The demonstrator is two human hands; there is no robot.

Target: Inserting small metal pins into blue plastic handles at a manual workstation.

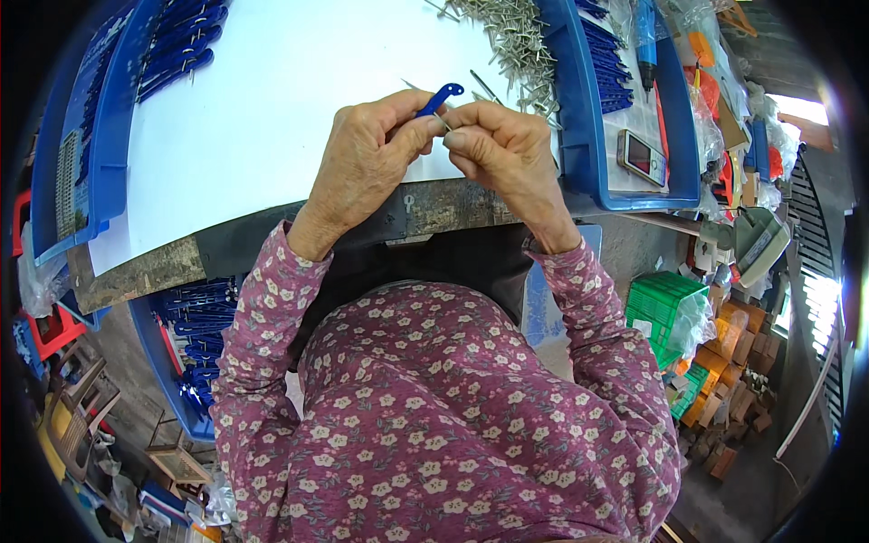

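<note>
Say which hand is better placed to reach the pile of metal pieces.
Right, I'd judge: the right hand is nearer the pile of metal pieces, while the left hand grips the blue piece.

To the right, a phone [642, 157] lies face up. Beyond it, clear bags [762, 113] crowd the far edge. Lower down, a green crate [663, 306] stands near brown blocks [727, 445] piled on the floor [738, 498], and dark bars [819, 244] rise at the far right. On the left, a wooden chair [80, 404] and a woven seat [181, 464] sit among clutter, just below a red plastic thing [62, 333], partly hidden.
</note>
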